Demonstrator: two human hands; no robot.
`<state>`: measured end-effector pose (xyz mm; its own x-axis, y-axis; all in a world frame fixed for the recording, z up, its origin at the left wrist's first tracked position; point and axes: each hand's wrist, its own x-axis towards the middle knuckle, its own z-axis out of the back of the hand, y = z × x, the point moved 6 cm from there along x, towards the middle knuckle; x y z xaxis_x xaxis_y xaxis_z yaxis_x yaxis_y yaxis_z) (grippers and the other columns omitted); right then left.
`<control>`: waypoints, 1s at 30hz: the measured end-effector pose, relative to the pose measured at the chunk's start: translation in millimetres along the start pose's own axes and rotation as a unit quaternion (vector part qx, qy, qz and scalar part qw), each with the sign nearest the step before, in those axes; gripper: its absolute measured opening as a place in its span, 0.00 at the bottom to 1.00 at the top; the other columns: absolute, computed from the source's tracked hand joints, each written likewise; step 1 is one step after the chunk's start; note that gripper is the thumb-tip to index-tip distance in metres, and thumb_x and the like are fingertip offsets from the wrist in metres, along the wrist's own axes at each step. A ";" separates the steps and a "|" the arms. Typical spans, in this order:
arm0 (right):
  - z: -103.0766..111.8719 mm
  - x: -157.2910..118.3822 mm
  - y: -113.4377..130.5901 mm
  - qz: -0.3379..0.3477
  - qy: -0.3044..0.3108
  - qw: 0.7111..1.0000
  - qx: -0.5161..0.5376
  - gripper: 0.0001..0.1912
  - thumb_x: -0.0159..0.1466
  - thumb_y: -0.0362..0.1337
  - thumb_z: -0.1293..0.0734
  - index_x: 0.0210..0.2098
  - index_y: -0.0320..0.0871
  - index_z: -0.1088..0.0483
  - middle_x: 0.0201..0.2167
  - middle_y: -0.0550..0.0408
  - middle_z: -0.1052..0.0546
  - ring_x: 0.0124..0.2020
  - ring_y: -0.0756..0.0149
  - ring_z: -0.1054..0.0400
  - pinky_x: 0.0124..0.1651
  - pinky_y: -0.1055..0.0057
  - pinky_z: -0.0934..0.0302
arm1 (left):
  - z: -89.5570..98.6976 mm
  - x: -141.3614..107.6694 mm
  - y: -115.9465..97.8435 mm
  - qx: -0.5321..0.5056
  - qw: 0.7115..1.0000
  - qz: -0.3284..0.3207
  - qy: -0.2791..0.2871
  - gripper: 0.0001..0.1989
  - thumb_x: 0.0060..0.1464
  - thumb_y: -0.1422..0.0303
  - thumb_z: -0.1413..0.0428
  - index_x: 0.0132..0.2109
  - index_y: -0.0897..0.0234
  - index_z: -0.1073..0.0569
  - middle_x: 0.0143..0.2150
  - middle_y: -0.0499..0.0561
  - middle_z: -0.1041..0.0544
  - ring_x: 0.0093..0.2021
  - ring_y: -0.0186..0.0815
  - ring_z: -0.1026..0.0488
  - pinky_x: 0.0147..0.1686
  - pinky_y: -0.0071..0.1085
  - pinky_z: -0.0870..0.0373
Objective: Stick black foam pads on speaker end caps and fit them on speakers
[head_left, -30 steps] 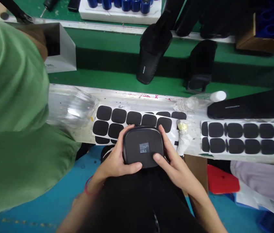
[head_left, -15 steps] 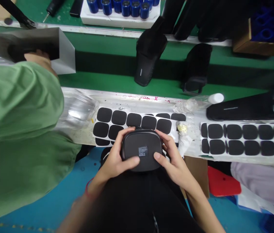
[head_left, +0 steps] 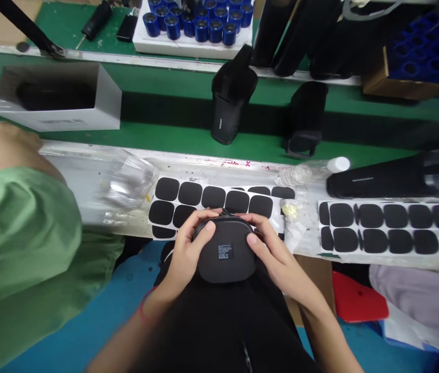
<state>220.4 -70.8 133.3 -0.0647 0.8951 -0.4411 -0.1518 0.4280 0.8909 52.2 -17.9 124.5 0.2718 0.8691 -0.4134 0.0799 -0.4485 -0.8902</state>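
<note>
- Beyond the scuffed pale worktop point(head_left: 219, 167), a green-painted bench point(head_left: 172, 111) is carrying a white foam tray of blue-capped cylinders point(head_left: 196, 26) and a black tapered housing point(head_left: 230, 98).
- Along the worktop, two sheets of black rounded adhesive pads point(head_left: 211, 207) are lying, one left of centre and one point(head_left: 388, 228) toward the right end.
- At the left, a person in a green T-shirt point(head_left: 13, 233) is working apart from the seated person's hands.
- Just off the near edge of the worktop, a black rounded-square device with a small white label point(head_left: 225, 252) is sitting between both hands, its long axis running left to right.
- Its top edge is overlapping the first pad sheet in view; whether they are touching, I cannot tell.
- The left hand point(head_left: 186, 254) and right hand point(head_left: 277, 254) are equally near, gripping opposite sides, with fingers point(head_left: 199, 215) curling over the top edge and thumbs pressing on the face.
</note>
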 end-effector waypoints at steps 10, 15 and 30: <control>-35.3 -4.5 -35.3 -0.100 0.028 0.976 0.193 0.41 0.70 0.65 0.52 0.75 0.54 0.63 0.75 0.58 0.52 0.75 0.64 0.57 0.75 0.57 0.57 | 98.9 110.0 -128.5 0.090 0.990 -0.093 -0.048 0.37 0.61 0.37 0.69 0.38 0.63 0.29 0.21 0.45 0.48 0.43 0.40 0.19 0.37 0.28 0.66; -29.6 8.4 -26.2 -0.200 -0.015 0.915 0.350 0.44 0.67 0.68 0.52 0.61 0.41 0.29 0.52 0.43 0.20 0.61 0.50 0.30 0.58 0.52 0.31 | 122.2 132.8 -165.3 0.153 0.964 -0.219 -0.019 0.31 0.61 0.40 0.53 0.52 0.62 0.26 0.47 0.57 0.21 0.74 0.54 0.55 0.39 0.46 0.47; -9.6 -25.5 0.1 -0.051 -0.120 0.954 0.270 0.52 0.60 0.50 0.27 0.74 0.58 0.59 0.75 0.61 0.51 0.75 0.52 0.55 0.72 0.48 0.50 | -38.8 19.1 8.8 -0.176 0.969 0.158 0.068 0.34 0.51 0.55 0.37 0.62 0.58 0.35 0.57 0.58 0.23 0.56 0.54 0.25 0.54 0.47 0.27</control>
<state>212.6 -94.8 143.5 0.1612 0.8201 -0.5491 0.3883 0.4588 0.7992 95.3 -13.4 116.2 0.4570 0.6526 -0.6044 0.2874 -0.7514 -0.5939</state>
